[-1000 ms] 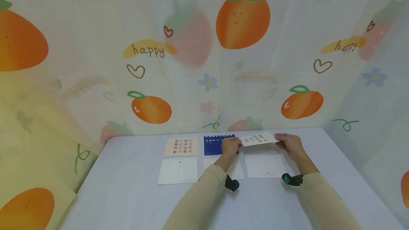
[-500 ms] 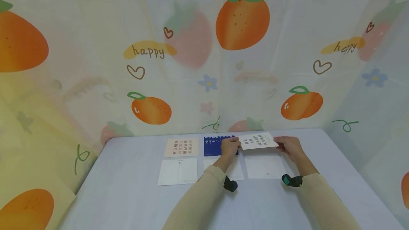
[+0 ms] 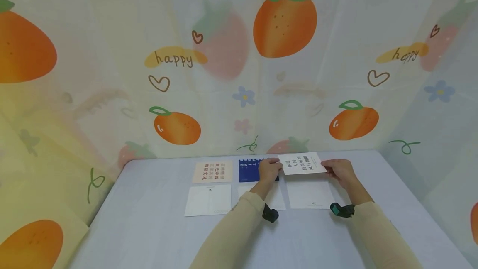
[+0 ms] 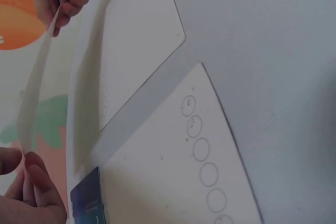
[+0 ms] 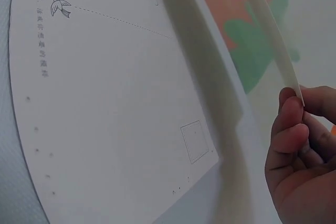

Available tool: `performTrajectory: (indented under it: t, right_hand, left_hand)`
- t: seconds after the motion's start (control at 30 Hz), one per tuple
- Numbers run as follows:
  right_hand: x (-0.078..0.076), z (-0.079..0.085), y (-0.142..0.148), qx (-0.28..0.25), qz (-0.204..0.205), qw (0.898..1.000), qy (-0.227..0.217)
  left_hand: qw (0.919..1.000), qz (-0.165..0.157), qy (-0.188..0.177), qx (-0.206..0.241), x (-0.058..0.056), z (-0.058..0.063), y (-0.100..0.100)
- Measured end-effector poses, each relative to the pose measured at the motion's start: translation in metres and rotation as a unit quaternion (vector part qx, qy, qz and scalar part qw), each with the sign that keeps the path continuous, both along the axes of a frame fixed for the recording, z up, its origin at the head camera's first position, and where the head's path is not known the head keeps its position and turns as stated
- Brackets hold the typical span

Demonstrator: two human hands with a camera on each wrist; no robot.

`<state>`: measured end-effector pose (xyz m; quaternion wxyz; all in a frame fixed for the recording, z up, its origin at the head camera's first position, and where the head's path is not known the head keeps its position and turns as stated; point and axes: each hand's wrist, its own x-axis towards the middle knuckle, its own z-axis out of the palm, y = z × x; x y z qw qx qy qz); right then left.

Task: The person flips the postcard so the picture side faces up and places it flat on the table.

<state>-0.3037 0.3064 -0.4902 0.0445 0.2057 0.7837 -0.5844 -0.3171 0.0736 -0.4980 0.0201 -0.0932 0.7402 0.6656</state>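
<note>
A white postcard (image 3: 301, 164) with dark printed characters is held raised above the table's back right, slightly tilted. The left hand (image 3: 269, 170) pinches its left edge between thumb and fingers. At the opposite edge the right hand (image 3: 340, 170) pinches it the same way. In the left wrist view the card (image 4: 35, 93) appears nearly edge-on, bowed a little between both hands. Below it lies a white card (image 3: 310, 195), which in the right wrist view shows a small bird drawing (image 5: 60, 6) and a stamp box. A blue card (image 3: 249, 171) lies partly behind the left hand.
On the left lie a cream card (image 3: 213, 172) with red and grey characters and a white card (image 3: 208, 200) in front of it. Another white card (image 3: 275, 199) is partly covered by the left forearm. A fruit-printed curtain (image 3: 224, 107) hangs behind the table.
The postcard has tipped so that more of its printed face shows in the head view. Both hands keep their grip and have barely moved.
</note>
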Motion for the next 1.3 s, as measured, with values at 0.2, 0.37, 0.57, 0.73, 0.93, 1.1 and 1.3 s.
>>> performTrajectory:
  t: [0.2,0.37,0.57,0.73,0.93,1.1,1.3]
  right_hand:
    - [-0.001,-0.001,-0.001,0.004,-0.020,1.000,-0.012]
    - [-0.002,0.000,-0.002,0.011,-0.025,1.000,-0.014]
    - [-0.002,-0.002,0.000,0.042,-0.028,0.999,-0.011]
    - [0.000,-0.005,-0.001,0.072,-0.017,0.997,-0.008]
    - [0.001,-0.009,-0.001,0.098,0.004,0.995,-0.007]
    - [-0.001,-0.012,0.000,0.107,-0.003,0.994,-0.015]
    - [-0.002,-0.016,0.000,0.113,-0.004,0.993,-0.016]
  left_hand:
    - [0.9995,-0.012,0.003,-0.028,0.001,0.001,-0.001]
    - [0.9956,-0.040,0.002,-0.085,0.003,0.001,-0.001]
    - [0.9848,-0.069,-0.003,-0.159,0.006,-0.002,0.001]
    - [0.9783,-0.062,0.014,-0.197,0.006,-0.008,0.003]
    - [0.9713,-0.061,0.028,-0.228,0.007,-0.007,0.004]
    - [0.9568,-0.076,0.069,-0.272,0.006,-0.013,0.007]
    - [0.9531,-0.086,0.062,-0.283,0.011,-0.005,0.005]
